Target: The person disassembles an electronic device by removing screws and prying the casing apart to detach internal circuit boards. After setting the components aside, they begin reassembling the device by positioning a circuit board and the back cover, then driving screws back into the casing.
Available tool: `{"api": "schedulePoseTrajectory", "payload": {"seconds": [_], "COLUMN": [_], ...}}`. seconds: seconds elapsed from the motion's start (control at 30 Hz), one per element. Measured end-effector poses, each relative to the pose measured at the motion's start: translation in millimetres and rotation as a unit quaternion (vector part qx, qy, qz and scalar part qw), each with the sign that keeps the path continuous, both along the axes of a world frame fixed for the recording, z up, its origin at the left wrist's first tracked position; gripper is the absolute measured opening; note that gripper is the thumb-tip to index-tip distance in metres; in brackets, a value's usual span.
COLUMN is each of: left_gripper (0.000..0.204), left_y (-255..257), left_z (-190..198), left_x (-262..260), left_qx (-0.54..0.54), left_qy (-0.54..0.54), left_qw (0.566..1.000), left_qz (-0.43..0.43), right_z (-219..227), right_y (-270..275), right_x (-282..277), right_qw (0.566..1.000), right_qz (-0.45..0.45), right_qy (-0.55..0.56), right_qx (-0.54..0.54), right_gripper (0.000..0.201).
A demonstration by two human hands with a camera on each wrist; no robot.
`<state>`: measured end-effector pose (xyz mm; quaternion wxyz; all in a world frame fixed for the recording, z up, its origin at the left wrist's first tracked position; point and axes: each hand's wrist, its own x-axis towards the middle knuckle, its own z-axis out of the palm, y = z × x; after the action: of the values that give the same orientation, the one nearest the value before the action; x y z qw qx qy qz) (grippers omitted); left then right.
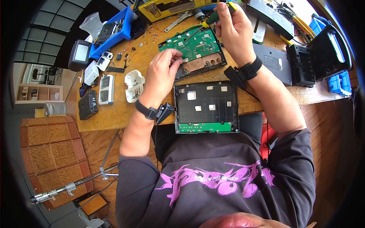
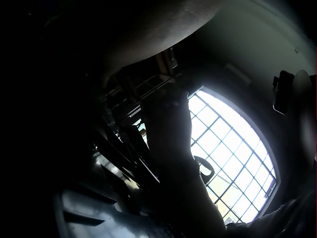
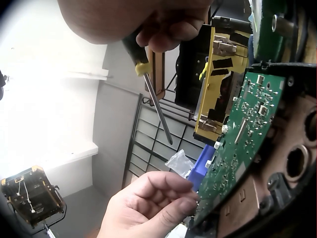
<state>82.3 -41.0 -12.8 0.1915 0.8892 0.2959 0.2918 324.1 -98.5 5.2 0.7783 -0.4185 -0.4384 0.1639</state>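
A green circuit board [image 1: 197, 42] lies in a dark housing with a copper-coloured plate [image 1: 195, 65] along its near edge. My right hand [image 1: 236, 32] grips a green-and-yellow screwdriver [image 1: 211, 19], its shaft [image 3: 159, 111] slanting over the board with the tip off the surface. At the board's left near corner is my left hand [image 1: 161, 70], thumb and fingertips drawn together; in the right wrist view this hand [image 3: 153, 206] sits against the board's edge [image 3: 242, 144]. Whether something small is between its fingertips cannot be made out. The left wrist view is very dark.
A black panel [image 1: 207, 114] with white pads and a green strip lies at the table's near edge. White and grey devices [image 1: 106, 89] stand left, a blue bin [image 1: 114, 32] behind them. A yellow toolbox [image 1: 163, 10] is at the back, a grey panel [image 1: 272, 62] right.
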Motion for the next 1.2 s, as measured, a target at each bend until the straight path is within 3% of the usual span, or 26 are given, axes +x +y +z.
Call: {"api": "schedulePoseTrajectory", "payload": {"seconds": [0.07, 0.43, 0.6, 0.9, 1.2], "left_gripper": [0.017, 0.016, 0.016, 0.015, 0.015], "left_y": [4.7, 3.1, 3.4, 4.7, 7.0], "left_z": [-7.0, -7.3, -9.7, -7.3, -12.6], "left_x": [0.2, 0.0, -4.4, -3.4, -6.1], "left_qx": [0.045, 0.023, 0.033, 0.063, 0.043], "left_qy": [0.015, 0.008, 0.005, 0.006, -0.005], "left_qw": [0.999, 0.999, 0.999, 0.996, 0.998], "left_qz": [-0.019, -0.030, -0.027, -0.063, -0.050], "right_z": [-1.7, -9.7, 0.8, -8.5, -7.4], "right_y": [-0.7, 4.6, -4.3, 2.1, 1.8], "right_x": [1.8, 6.3, -0.7, 5.9, 4.8], "right_qw": [1.000, 0.998, 0.999, 0.999, 1.000], "right_qz": [-0.006, -0.016, 0.037, -0.023, 0.006], "right_qy": [-0.009, -0.047, 0.017, -0.048, -0.029], "right_qx": [0.010, 0.027, 0.018, -0.001, 0.011], "right_gripper": [0.024, 0.026, 0.026, 0.026, 0.026]}}
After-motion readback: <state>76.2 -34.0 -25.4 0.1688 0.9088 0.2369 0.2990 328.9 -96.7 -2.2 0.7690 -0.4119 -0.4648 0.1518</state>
